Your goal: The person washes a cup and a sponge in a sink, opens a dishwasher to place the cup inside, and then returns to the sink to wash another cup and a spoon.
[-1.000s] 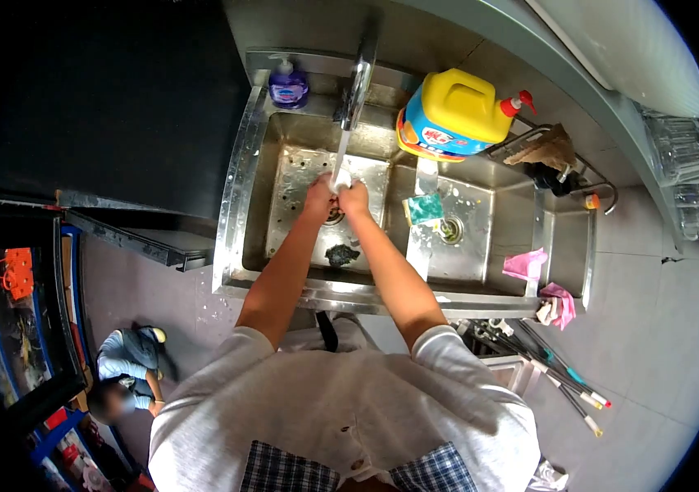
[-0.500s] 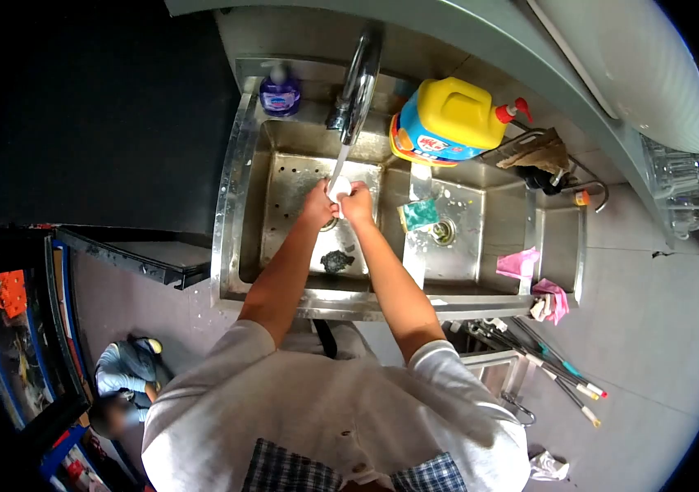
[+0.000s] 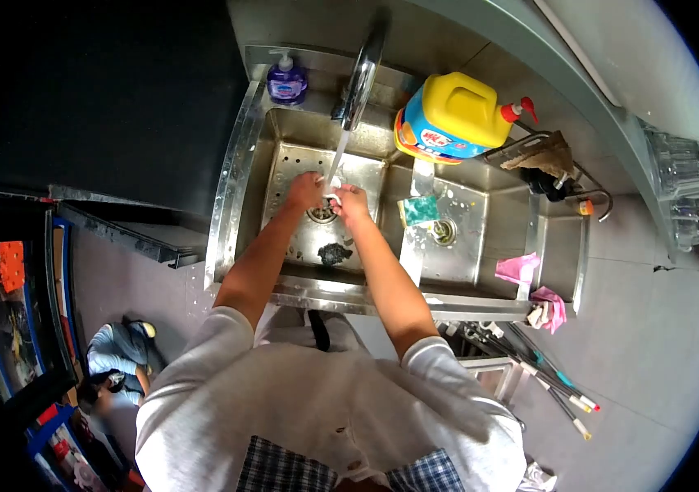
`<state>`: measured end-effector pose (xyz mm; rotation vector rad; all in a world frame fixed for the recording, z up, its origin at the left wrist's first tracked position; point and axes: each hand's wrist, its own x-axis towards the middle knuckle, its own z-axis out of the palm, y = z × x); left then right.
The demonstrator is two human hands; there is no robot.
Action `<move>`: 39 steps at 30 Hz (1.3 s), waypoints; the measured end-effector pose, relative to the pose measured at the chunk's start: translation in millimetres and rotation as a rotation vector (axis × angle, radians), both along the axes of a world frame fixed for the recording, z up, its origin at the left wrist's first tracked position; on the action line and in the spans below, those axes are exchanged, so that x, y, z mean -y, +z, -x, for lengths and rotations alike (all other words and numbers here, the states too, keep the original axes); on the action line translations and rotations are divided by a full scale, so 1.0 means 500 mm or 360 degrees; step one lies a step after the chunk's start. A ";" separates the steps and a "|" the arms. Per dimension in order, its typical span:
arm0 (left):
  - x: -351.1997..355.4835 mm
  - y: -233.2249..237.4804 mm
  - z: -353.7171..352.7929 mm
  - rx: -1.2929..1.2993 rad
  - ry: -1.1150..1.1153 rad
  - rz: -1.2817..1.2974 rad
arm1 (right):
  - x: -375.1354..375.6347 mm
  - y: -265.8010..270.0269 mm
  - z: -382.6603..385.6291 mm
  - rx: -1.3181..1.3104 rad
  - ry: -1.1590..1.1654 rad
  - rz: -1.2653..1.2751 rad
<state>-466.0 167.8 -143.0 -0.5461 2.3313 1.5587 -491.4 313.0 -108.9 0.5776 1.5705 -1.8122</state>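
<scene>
Under the running faucet [image 3: 359, 92], in the left basin [image 3: 280, 221] of a steel sink, a small white round piece [image 3: 332, 196], perhaps a little cup or dish, is between my hands. My left hand [image 3: 307, 192] has its fingers closed at the piece's left side. On the other side, my right hand [image 3: 353, 204] pinches its edge. Water falls onto it and partly blurs its shape. Below my hands are the drain [image 3: 322, 213] and a dark scouring pad [image 3: 334, 253] on the basin floor.
A green-and-yellow sponge [image 3: 420, 211] lies on the divider by the right basin. Behind stand a yellow detergent jug [image 3: 456, 119] and a purple soap bottle [image 3: 286, 80]. Pink cloths [image 3: 518, 268] hang at the right. Another person [image 3: 120, 361] crouches at lower left.
My hands have moved slightly apart, my left hand going left. The white piece has turned from a round face to a thinner, curved edge. The view has shifted slightly.
</scene>
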 end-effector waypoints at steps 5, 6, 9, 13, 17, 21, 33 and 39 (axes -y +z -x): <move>0.011 -0.123 0.022 -0.0333 0.0118 -0.0201 | 0.009 0.021 0.009 -0.0404 0.0034 -0.0055; 0.002 -0.053 0.021 -0.0227 0.0256 -0.0299 | 0.014 0.017 0.017 -0.0388 -0.0006 0.0062; -0.005 0.026 0.019 -0.0044 0.0483 -0.0676 | 0.011 0.027 0.015 -0.0305 -0.0011 0.0199; -0.024 0.047 0.001 -0.0037 0.0525 -0.1341 | -0.007 0.046 0.017 -0.0340 0.0105 0.0242; -0.025 0.072 0.004 0.0038 0.0512 -0.1158 | 0.005 0.056 0.013 -0.0327 0.0081 0.0067; -0.032 0.058 0.000 0.0040 0.0567 -0.1048 | 0.001 0.005 0.021 -0.0394 0.0143 0.0061; -0.068 0.001 -0.037 -0.0299 0.0367 -0.1534 | -0.054 0.015 0.013 -0.0934 0.0411 -0.0310; -0.063 -0.014 -0.007 0.0119 0.0567 -0.2483 | -0.075 0.027 0.031 -0.1130 0.0549 -0.0455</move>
